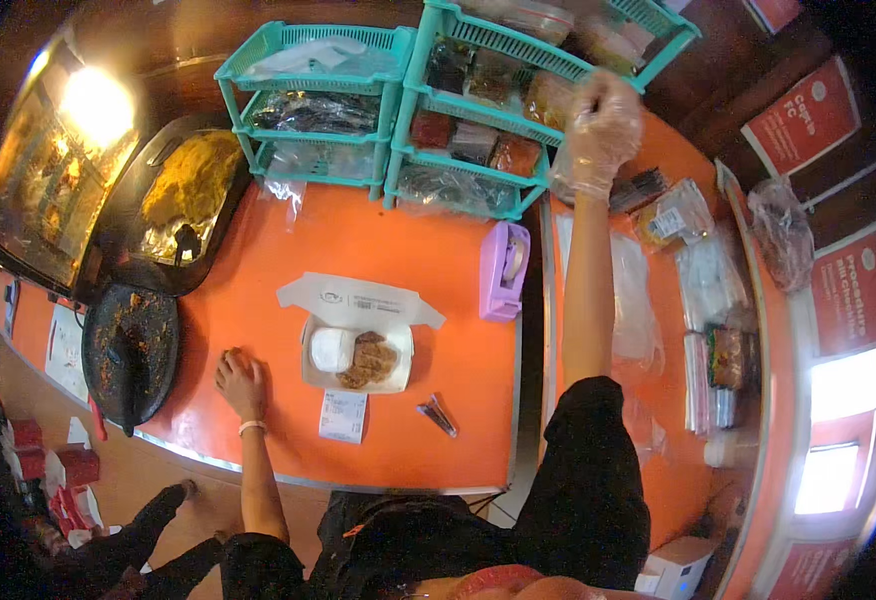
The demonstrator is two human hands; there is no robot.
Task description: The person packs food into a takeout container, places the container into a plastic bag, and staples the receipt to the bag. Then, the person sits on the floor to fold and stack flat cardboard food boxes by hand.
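Head view puts the open white food box (398,372) before us, and we take all places from it. Our right hand (600,135), in a clear glove, is well beyond the box and to its right, raised at the right-hand end of the teal basket rack (483,172). Its fingers look bent inward, but the glove blurs them and we cannot tell whether they pinch anything. What matters most in space is the yellowish packet (548,98) in a middle basket: it lies just beside those fingers, on their left, the side toward the box, and the right hand is clearly the nearer one. We cannot make out its long axis — film and basket edge cover too much — nor whether the fingers touch it. Our bare left hand (241,383) rests on the orange table (438,225) to the left of the box, apart from it, its fingers loosely curled around nothing we can see. Of the two hands, the left is nearer the box, whose long side runs left to right. A slim dark sachet (438,414) lies nearer us than the box and to its right — its long axis slanting down rightward, well apart from both hands.
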